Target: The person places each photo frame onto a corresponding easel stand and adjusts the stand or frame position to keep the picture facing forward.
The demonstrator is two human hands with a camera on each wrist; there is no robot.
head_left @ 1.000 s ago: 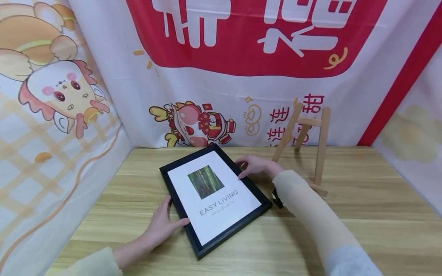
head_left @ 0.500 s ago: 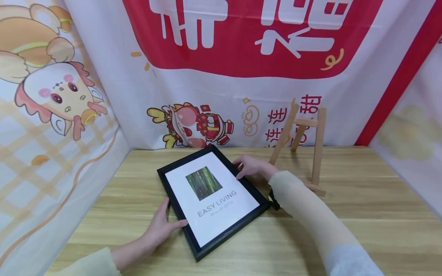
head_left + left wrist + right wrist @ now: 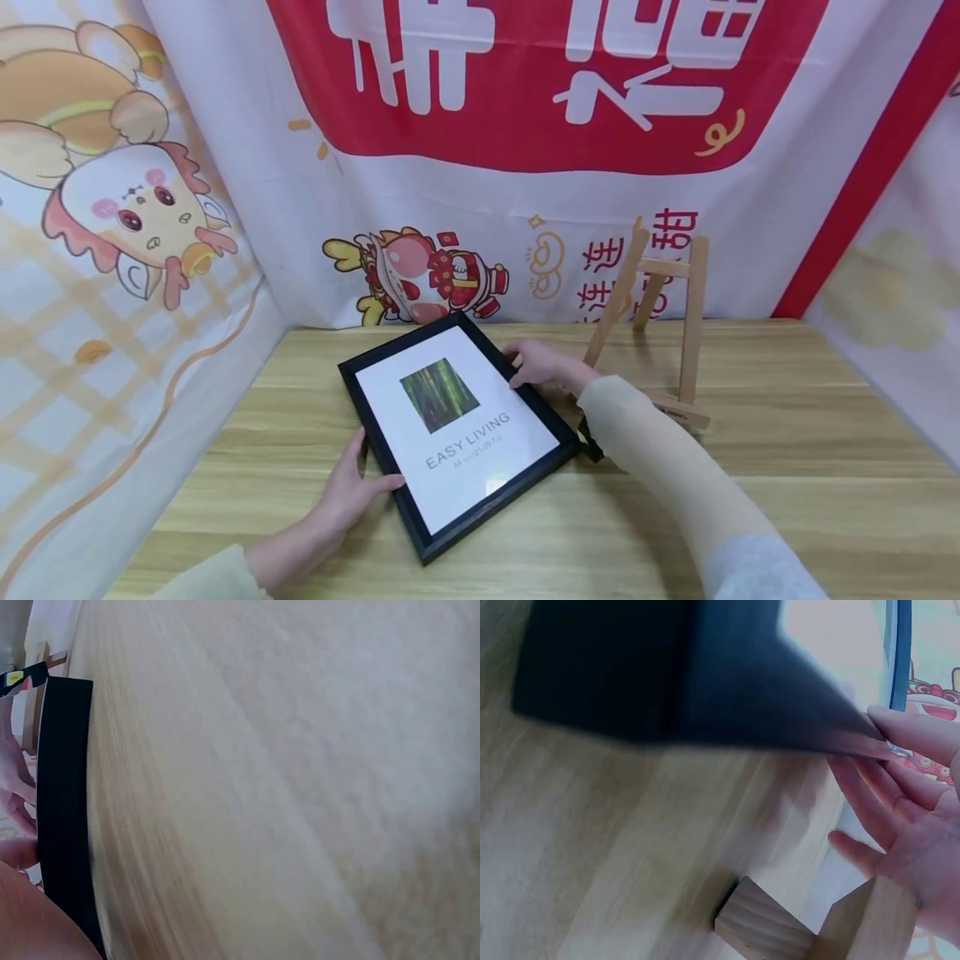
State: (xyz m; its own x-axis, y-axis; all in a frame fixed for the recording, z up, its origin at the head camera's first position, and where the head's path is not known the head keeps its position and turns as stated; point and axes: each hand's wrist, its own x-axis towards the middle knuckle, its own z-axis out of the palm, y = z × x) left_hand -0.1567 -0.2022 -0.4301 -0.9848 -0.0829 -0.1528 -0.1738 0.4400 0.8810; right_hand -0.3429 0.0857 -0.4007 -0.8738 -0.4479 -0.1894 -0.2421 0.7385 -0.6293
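A black-bordered picture frame (image 3: 450, 433) lies aslant, face up, between my hands. Its white sheet bears a small green forest picture and the words "EASY LIVING". My left hand (image 3: 347, 493) grips the near left side, thumb on the border and fingers along the outer edge. On the opposite long side my right hand (image 3: 542, 364) pinches the border. In the right wrist view that hand (image 3: 922, 817) has its thumb on top and fingers below the frame's edge (image 3: 742, 690). The left wrist view shows the black side (image 3: 66, 802) beside part of the left hand (image 3: 30, 915).
A small wooden easel (image 3: 693, 317) stands behind and right of my right forearm, its foot close to that wrist in the right wrist view. The wood-grain table (image 3: 795, 500) extends right and forward. Printed cloth (image 3: 450, 192) hangs at the back and both sides.
The picture frame has shifted slightly left with both hands on it. A bright reflection now shows near its lower edge. The easel stays in place.
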